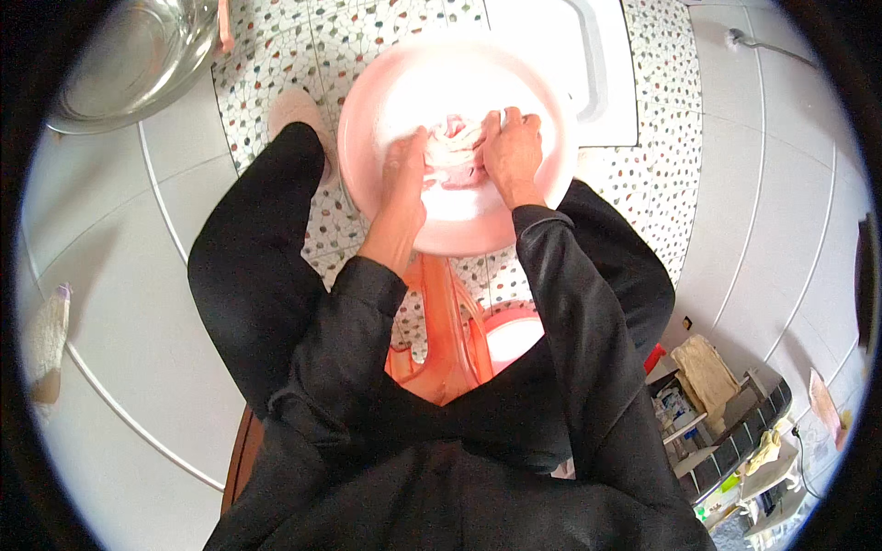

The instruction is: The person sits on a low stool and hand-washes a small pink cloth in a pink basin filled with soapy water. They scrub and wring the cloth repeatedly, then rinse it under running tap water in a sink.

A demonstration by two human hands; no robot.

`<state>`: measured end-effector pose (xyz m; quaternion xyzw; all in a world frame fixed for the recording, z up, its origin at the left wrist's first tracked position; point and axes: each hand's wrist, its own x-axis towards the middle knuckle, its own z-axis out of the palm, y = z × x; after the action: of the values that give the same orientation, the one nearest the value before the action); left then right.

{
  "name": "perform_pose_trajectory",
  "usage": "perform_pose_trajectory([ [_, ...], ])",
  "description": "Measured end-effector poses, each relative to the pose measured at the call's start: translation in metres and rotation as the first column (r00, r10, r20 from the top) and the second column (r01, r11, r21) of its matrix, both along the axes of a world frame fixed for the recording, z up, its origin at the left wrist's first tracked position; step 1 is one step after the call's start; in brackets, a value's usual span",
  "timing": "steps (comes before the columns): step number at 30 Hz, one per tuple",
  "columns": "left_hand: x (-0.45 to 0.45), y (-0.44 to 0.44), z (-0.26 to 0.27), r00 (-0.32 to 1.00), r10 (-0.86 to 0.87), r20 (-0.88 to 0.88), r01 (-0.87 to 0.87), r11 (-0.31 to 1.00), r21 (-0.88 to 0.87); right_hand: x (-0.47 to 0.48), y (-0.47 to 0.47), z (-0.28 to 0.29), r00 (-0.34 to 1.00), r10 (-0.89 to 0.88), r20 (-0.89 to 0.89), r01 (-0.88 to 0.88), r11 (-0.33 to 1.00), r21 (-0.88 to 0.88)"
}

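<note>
A pale pink plastic basin (pixel 355 148) is before me between my knees, its inside washed out by bright light. A wet, crumpled pink-and-white cloth (pixel 458 155) lies bunched in its middle. My left hand (pixel 405 169) grips the cloth's left side, thumb uppermost; its other fingers are mostly hidden. On the opposite side my right hand (pixel 513 151) holds the cloth with bent fingers, knuckles up. Glare hides whether the basin holds water or suds.
Below the basin are a translucent orange plastic piece (pixel 441 324) and a small red-rimmed tub (pixel 513 334). A white floor fixture (pixel 610 69) adjoins it. A clear basin (pixel 131 62) appears upper left. A cluttered shelf rack (pixel 730 434) stands lower right, by the tiled wall (pixel 730 193).
</note>
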<state>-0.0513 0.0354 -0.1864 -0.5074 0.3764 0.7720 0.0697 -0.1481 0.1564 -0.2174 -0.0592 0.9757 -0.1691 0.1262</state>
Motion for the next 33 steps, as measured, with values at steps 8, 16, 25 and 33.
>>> perform_pose_trajectory([
  [8,0.006,0.01,-0.007,0.944,0.312,0.106,-0.311,0.742,0.593,0.038,-0.018,-0.019,0.945,0.315,0.087,-0.28,0.918,-0.283],
  [16,0.014,-0.017,-0.031,0.955,0.267,-0.131,-0.099,0.701,0.706,0.081,-0.036,0.1,0.839,0.544,-0.011,-0.52,0.796,-0.309],
  [25,-0.005,0.02,0.0,0.979,0.193,-0.06,-0.153,0.901,0.405,0.028,-0.023,0.014,0.995,0.025,0.096,-0.004,0.976,-0.217],
  [33,0.039,-0.005,-0.095,0.829,0.017,-0.559,0.115,0.973,0.201,0.088,-0.049,0.073,0.938,0.343,-0.037,-0.326,0.846,-0.423],
])
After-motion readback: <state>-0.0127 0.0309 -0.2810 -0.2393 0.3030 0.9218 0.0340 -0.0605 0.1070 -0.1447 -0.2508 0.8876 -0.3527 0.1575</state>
